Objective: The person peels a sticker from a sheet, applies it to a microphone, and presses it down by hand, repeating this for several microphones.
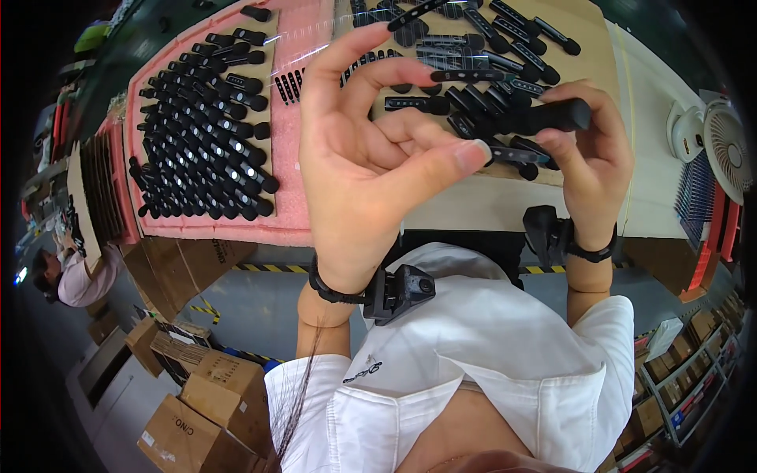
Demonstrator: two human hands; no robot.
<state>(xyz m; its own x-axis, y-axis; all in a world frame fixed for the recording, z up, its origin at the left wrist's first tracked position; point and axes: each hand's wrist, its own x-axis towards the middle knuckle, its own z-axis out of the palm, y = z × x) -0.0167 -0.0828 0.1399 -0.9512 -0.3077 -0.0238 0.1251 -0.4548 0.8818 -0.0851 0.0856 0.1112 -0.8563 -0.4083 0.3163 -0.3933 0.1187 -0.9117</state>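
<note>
Hands over cardboard tray (pixel 587 47) — right hand (pixel 587 162) grip clamped on black handle (pixel 544 118), left hand (pixel 371 158) grip apart.

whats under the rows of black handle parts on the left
The rows of black plastic handle parts lie on a brown cardboard sheet, which rests on a pink foam pad. Whatever is beneath the foam is covered.

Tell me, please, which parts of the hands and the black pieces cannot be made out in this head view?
- Left hand: whether its thumb and fingers pinch anything is hidden by the hand itself.
- Black handle piece in the right hand: its underside is covered by the fingers.
- Loose black parts on the cardboard sheet: cut off by the top edge.
- Rows of black parts on the pink foam: details too small.
</note>
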